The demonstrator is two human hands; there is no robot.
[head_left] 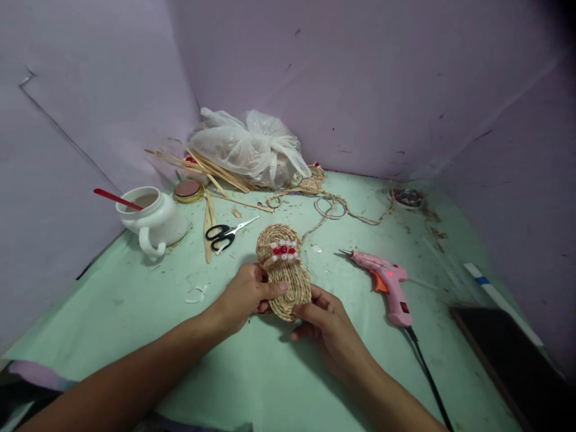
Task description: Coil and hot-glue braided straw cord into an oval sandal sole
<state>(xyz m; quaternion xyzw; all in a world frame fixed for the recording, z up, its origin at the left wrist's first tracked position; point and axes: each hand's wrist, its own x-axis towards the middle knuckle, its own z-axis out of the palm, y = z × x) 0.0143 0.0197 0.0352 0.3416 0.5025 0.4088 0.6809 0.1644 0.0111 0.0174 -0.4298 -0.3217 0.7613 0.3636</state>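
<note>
A small woven slipper (291, 289) of coiled tan rope is held over the table, with a band of red and white beads (283, 251) across it. My left hand (245, 297) grips its left edge, thumb on top and fingers underneath. At the lower right edge, my right hand (326, 318) pinches it between thumb and fingers. A braided rope (317, 228) runs from near the slipper's upper right toward the back. Black-handled scissors (228, 233) lie partly open to the left. On the right rests a pink glue gun (382, 276), its red light lit.
A white mug-like pot (155, 219) with a red stick stands left, beside a round tin (188, 189). Behind are wooden strips (220, 171), a knotted plastic bag (252, 147) and another woven piece (312, 180). A bowl of small pieces (407, 198) and a dark flat device (504, 366) are right.
</note>
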